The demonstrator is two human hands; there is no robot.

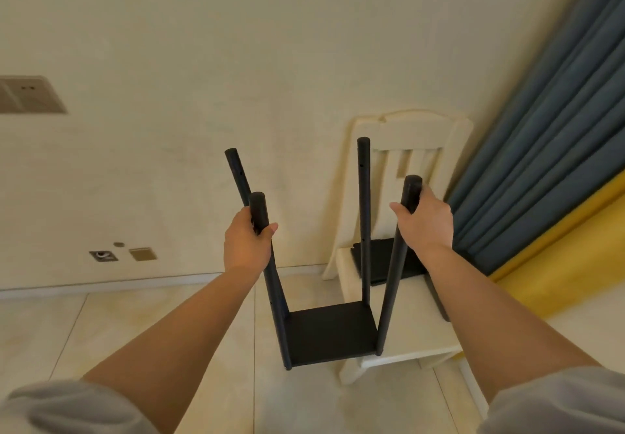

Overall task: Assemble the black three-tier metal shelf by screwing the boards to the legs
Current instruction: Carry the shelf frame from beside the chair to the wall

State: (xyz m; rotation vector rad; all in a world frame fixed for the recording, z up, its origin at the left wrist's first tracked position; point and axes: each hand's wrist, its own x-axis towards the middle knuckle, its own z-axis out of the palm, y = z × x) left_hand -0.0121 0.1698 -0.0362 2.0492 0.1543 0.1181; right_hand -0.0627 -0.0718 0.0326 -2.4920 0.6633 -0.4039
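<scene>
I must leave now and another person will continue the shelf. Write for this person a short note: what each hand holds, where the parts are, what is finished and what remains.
Left hand: grips the near-left leg near its top.
Right hand: grips the near-right leg near its top.
Parts: four black legs stand upright from one mounted board at the bottom; the frame is by the white chair. Another black board lies on the chair seat; whether it is one or more, I cannot tell.
Done: lowest board is on all four legs.
Left: fix the upper boards to the legs. Screws and tools are not in view.
</scene>
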